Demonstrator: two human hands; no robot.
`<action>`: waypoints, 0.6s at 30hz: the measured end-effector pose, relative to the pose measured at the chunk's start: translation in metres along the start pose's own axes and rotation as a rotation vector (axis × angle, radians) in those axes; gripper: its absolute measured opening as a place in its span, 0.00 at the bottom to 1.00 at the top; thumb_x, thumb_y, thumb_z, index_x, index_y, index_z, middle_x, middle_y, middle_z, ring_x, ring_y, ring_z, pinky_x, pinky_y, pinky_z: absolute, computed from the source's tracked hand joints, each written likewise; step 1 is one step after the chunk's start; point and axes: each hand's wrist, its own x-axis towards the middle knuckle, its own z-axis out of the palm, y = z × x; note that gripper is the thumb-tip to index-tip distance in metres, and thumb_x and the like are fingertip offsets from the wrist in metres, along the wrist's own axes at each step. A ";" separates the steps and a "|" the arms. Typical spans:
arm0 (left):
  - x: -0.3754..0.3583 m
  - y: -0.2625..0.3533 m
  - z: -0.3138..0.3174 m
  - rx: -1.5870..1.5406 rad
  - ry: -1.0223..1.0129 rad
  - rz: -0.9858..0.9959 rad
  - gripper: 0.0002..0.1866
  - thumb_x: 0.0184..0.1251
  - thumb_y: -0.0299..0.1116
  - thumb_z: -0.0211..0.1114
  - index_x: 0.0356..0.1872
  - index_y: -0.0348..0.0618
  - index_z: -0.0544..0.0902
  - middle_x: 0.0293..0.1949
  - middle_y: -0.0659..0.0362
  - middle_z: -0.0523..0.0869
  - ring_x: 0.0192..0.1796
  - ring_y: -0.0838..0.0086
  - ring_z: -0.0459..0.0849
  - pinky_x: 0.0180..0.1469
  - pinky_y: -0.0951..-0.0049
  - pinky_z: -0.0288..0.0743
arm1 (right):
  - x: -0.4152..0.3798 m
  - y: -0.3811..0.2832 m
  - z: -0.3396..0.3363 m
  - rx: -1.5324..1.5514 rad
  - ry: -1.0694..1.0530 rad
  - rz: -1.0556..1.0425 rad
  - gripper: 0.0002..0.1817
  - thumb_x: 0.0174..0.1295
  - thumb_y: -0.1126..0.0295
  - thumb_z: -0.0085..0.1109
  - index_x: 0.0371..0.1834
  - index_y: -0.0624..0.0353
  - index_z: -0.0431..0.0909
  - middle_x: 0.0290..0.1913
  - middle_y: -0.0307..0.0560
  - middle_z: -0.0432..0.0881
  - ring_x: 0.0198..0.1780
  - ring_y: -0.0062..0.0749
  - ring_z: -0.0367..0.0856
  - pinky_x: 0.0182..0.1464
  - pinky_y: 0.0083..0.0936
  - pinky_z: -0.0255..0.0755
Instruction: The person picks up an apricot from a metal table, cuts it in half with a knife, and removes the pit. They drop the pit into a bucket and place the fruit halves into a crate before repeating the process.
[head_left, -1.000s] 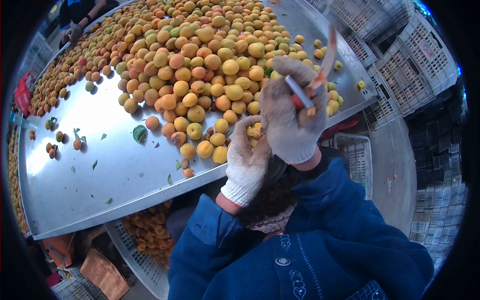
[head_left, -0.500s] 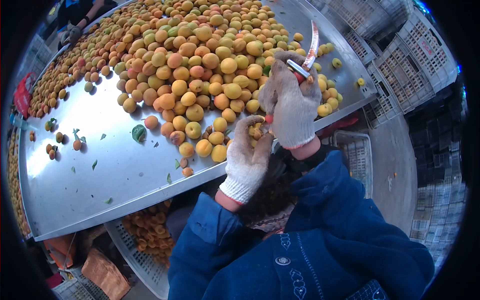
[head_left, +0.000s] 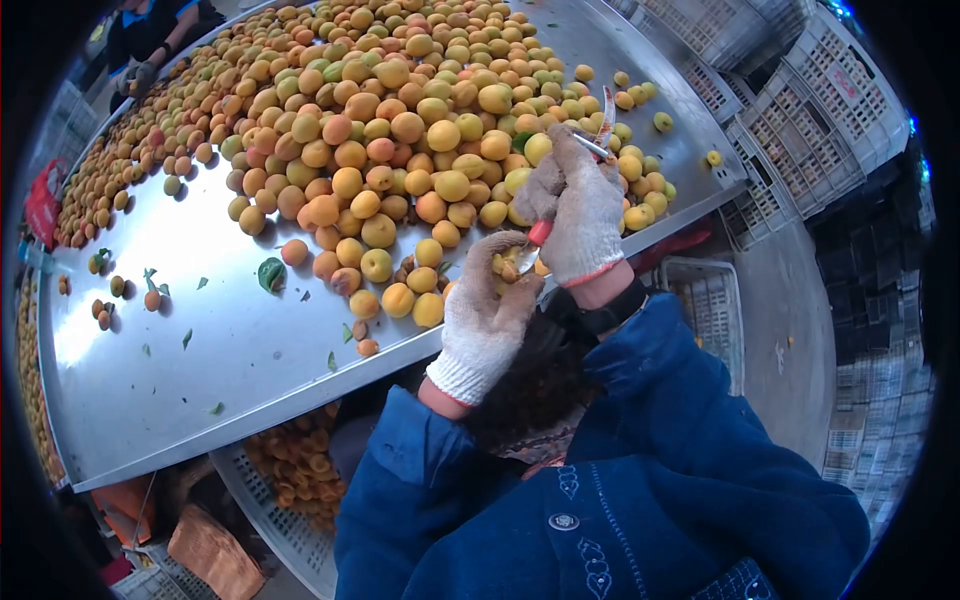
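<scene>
My left hand [head_left: 485, 315], in a whitish knitted glove, is closed around a cut apricot [head_left: 507, 265] at the table's near edge. My gloved right hand [head_left: 580, 205] grips a red-handled tool [head_left: 540, 233]; its shiny metal tip is at the fruit. A curved blade [head_left: 607, 115] with stained metal sticks up past the right hand's fingers, beside a silvery metal piece [head_left: 588, 145]. How these join inside the fist is hidden. Whole apricots [head_left: 400, 150] in yellow, orange and green lie heaped just beyond both hands.
The metal table [head_left: 250, 350] has a raised rim and scattered leaves [head_left: 272, 275]. Below it stands a crate [head_left: 270, 500] holding apricot pieces [head_left: 300, 470]. Plastic crates [head_left: 800, 130] are stacked to the right. Another person's gloved hand [head_left: 138, 78] is at the far left.
My right hand has turned and tilted; the curved blade has swung left and lower. More of the red handle and its metal tip now show at the apricot. My left hand keeps hold of the fruit.
</scene>
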 end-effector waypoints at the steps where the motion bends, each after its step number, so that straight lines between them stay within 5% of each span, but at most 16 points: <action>1: 0.001 0.000 0.000 0.000 -0.002 0.001 0.19 0.68 0.21 0.60 0.58 0.42 0.72 0.45 0.61 0.77 0.33 0.85 0.73 0.32 0.85 0.70 | 0.001 0.002 -0.002 0.016 -0.013 0.011 0.15 0.71 0.65 0.55 0.24 0.48 0.67 0.15 0.29 0.59 0.12 0.19 0.56 0.18 0.22 0.51; 9: 0.004 -0.011 0.001 0.107 0.024 0.151 0.19 0.67 0.22 0.61 0.57 0.36 0.72 0.47 0.59 0.77 0.44 0.81 0.74 0.47 0.81 0.72 | 0.004 0.008 -0.010 0.168 0.043 0.115 0.13 0.71 0.67 0.53 0.26 0.48 0.66 0.15 0.29 0.57 0.12 0.18 0.54 0.18 0.23 0.51; 18: 0.006 0.000 -0.001 0.160 -0.071 -0.041 0.18 0.68 0.25 0.60 0.58 0.37 0.72 0.40 0.60 0.79 0.35 0.84 0.74 0.37 0.83 0.71 | -0.007 0.002 -0.010 -0.047 -0.008 -0.179 0.07 0.71 0.65 0.56 0.34 0.51 0.74 0.16 0.30 0.66 0.13 0.18 0.62 0.17 0.21 0.55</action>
